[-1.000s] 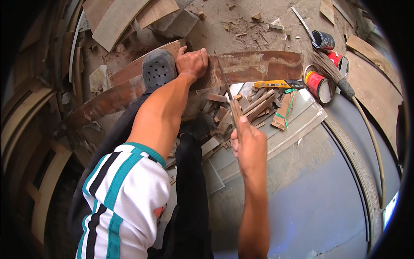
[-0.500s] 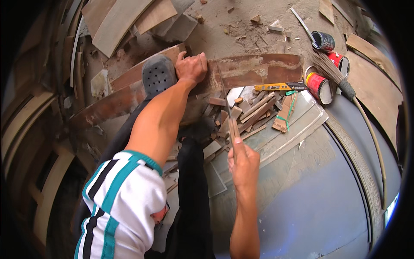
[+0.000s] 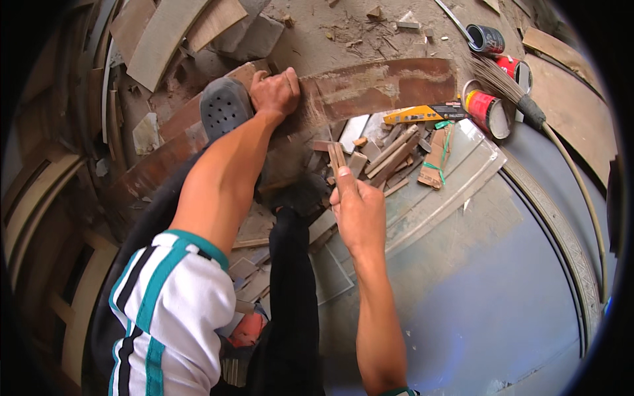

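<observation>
A long reddish-brown wooden plank (image 3: pixel 389 86) lies across the upper middle, its surface scuffed and patched with pale residue. My left hand (image 3: pixel 275 92) is closed over the plank, knuckles up, beside a grey clog (image 3: pixel 226 109) that stands on the wood. Lower right of it, my right hand (image 3: pixel 360 208) wraps round the wooden handle of what looks like a handsaw (image 3: pixel 337 159). That handle points up toward the plank's near edge. The blade is blurred and seen nearly edge-on, so its contact with the plank is hard to make out.
Wood offcuts (image 3: pixel 396 155) pile below the plank near a yellow-and-black packaged tool (image 3: pixel 422 113). Paint cans (image 3: pixel 487 113) and a stick broom (image 3: pixel 505 86) are at the right. A glass sheet (image 3: pixel 456 198) lies below, and boards (image 3: pixel 165 39) lean at upper left.
My right hand has drawn the saw handle up and left, and the blade shows less than before. My left hand stays on the plank; the whole view has shifted slightly.
</observation>
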Demonstrator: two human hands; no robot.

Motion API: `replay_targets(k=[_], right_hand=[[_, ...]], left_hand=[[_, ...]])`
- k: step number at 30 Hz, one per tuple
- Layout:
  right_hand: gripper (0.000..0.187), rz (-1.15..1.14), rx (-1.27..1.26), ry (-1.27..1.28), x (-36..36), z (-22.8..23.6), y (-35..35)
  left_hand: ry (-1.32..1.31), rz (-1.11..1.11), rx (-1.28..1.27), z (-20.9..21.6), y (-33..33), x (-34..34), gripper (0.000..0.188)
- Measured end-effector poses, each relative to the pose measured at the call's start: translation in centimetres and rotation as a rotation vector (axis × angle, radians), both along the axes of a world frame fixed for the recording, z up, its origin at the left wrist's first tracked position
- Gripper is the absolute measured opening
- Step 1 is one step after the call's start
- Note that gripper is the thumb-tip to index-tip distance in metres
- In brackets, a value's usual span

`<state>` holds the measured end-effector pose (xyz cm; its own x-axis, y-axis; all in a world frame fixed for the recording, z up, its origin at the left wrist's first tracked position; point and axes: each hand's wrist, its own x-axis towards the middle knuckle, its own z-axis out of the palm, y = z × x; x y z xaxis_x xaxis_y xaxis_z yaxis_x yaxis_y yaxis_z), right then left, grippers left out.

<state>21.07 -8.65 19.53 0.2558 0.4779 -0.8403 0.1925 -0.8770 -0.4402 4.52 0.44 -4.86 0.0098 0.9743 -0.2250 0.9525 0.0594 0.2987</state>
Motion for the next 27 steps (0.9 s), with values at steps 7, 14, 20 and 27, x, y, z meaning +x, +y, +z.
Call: replay_targets(k=[7, 14, 20, 27], right_hand=[[0.054, 0.08, 0.072, -0.052, -0.1, -10.3, 5.0], [0.051, 0.102, -0.047, 0.001, -0.7, 1.5, 2.2], [0.052, 0.004, 0.185, 0.031, 2.0, -2.0, -4.4], [0.052, 0.132, 0.111, -0.036, 0.4, -6.8, 1.8]], left_hand=[[-0.023, -0.014, 0.058, -0.1, 0.8, 1.0, 0.054], [-0.007, 0.021, 0.011, -0.3, -0.2, -0.3, 0.054], [-0.046, 0.0, 0.071, -0.1, 0.6, 1.1, 0.052], [-0.005, -0.015, -0.022, 0.3, 0.4, 1.1, 0.055]])
